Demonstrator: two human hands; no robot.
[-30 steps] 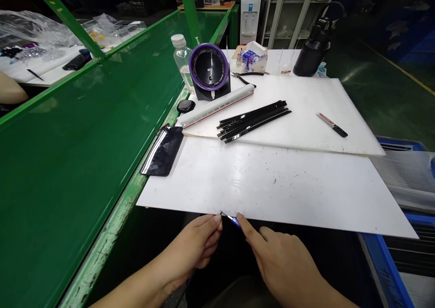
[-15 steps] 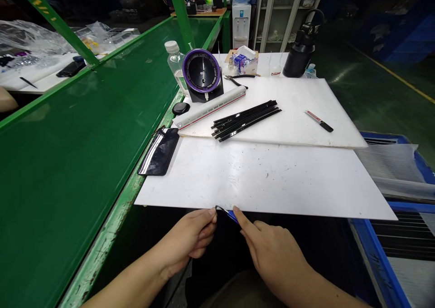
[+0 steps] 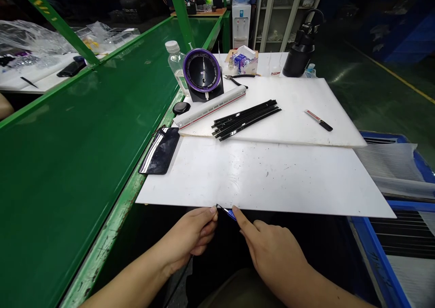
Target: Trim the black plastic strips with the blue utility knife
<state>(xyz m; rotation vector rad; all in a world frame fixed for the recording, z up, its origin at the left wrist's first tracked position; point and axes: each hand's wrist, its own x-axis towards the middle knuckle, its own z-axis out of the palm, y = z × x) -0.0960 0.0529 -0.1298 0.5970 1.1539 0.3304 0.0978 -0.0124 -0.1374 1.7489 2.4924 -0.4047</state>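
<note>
Near the front edge of the white board (image 3: 258,176), my left hand (image 3: 195,233) is closed in a pinch on a thin black strip; its small end shows at the fingertips and a dark length trails below the wrist. My right hand (image 3: 272,249) is wrapped round a blue-handled tool (image 3: 231,214), index finger laid along it. The tool's thin tip points left and meets or nearly meets the strip's end; its exact kind is hidden by the hand. A bundle of black strips (image 3: 246,119) lies on the white foam sheet (image 3: 299,104) ahead.
On the foam sit a pale long bar (image 3: 212,107) and a small knife-like marker (image 3: 318,120). Behind are pliers (image 3: 238,79), a purple-rimmed round device (image 3: 202,70), and a black bottle (image 3: 299,54). A dark phone-like slab (image 3: 159,151) lies left, blue crates (image 3: 377,253) right.
Both hands keep nearly the same pose at the board's front edge. The view shifts very slightly; nothing has been picked up or let go.
</note>
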